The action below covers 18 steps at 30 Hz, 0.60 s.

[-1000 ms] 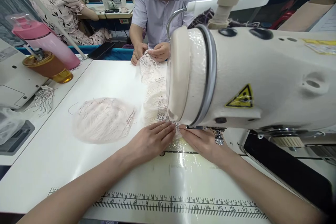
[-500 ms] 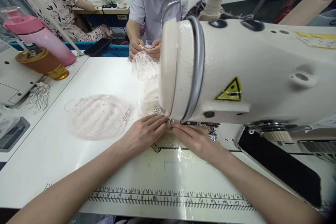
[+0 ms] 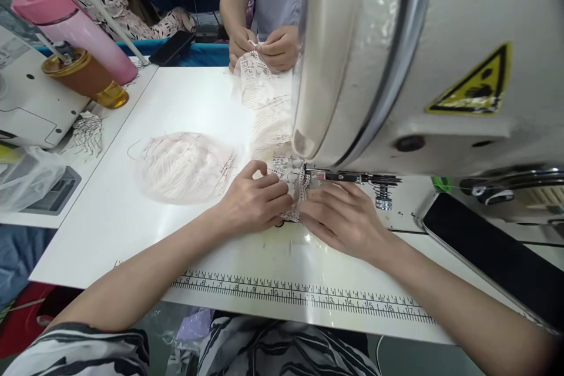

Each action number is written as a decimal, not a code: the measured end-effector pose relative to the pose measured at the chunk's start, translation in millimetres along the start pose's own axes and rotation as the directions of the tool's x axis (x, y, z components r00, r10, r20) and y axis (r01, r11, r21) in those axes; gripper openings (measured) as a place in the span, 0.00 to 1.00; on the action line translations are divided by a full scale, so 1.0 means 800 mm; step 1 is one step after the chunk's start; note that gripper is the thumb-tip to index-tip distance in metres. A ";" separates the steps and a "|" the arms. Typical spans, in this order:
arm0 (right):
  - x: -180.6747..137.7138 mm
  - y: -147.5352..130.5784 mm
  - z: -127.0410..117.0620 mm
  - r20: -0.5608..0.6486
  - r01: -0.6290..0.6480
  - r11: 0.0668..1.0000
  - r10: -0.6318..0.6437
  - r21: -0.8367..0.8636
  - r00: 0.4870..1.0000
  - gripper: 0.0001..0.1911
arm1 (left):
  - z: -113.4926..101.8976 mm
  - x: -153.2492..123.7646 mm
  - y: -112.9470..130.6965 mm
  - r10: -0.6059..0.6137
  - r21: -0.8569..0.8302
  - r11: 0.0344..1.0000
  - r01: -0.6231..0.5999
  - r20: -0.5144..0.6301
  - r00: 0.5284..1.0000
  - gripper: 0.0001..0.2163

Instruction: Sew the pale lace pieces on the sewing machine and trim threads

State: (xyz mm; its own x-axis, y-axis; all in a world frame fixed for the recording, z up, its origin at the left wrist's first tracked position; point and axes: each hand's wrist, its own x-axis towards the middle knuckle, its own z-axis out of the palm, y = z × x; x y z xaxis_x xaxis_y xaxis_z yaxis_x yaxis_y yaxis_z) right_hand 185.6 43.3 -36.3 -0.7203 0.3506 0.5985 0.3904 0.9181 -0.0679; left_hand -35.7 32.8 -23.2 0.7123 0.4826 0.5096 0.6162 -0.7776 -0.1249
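Note:
A pale lace strip (image 3: 272, 107) runs from the far side of the table to the sewing machine (image 3: 365, 59), its scalloped edge lying by the needle area. My left hand (image 3: 255, 200) is closed, with curled fingers gripping the lace just left of the machine head. On the right, my right hand (image 3: 346, 217) has its fingers bent together at the lace's near edge, below the machine's metal fittings. The fingertips partly cover the cloth there, and the needle itself is hidden. Left of my hands lies a round heap of sheer pale fabric (image 3: 185, 167) with loose reddish threads.
Across the table, a co-worker's hands (image 3: 264, 47) hold the strip's far end. A black phone (image 3: 489, 252) lies at right. At left stand a pink bottle (image 3: 79, 29) and an amber cup (image 3: 88, 76). A printed ruler (image 3: 304, 296) follows the front edge.
My view has tilted down and come closer to the machine. Both hands have shifted nearer the front edge; my left fingers have curled, and more lace shows between the hands.

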 end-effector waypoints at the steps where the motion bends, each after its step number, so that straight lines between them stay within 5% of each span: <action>1: 0.001 -0.001 0.000 -0.004 0.025 1.000 -0.025 0.008 1.000 0.07 | -0.001 0.001 0.001 0.006 0.007 1.000 -0.006 -0.005 1.000 0.09; 8: 0.002 -0.002 0.004 -0.062 0.110 0.991 -0.105 0.077 0.992 0.07 | -0.001 0.001 0.003 0.095 0.065 0.994 -0.093 -0.039 0.995 0.11; 11: 0.003 -0.002 0.003 -0.066 0.137 0.987 -0.131 0.081 0.989 0.06 | 0.001 -0.002 0.002 0.076 -0.005 0.997 -0.075 0.042 0.996 0.08; 18: 0.002 -0.003 0.006 -0.002 0.115 0.983 -0.116 0.145 0.993 0.06 | 0.009 -0.012 -0.003 -0.002 -0.152 0.988 0.039 0.237 0.972 0.24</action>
State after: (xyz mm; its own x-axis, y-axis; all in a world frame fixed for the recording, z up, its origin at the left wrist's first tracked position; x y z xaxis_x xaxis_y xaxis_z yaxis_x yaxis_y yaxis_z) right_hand 180.7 42.8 -39.4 -0.7594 0.2409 0.6044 0.2175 0.9695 -0.1133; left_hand -41.4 33.2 -34.1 0.7706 0.5657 0.2935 0.5851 -0.8106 0.0262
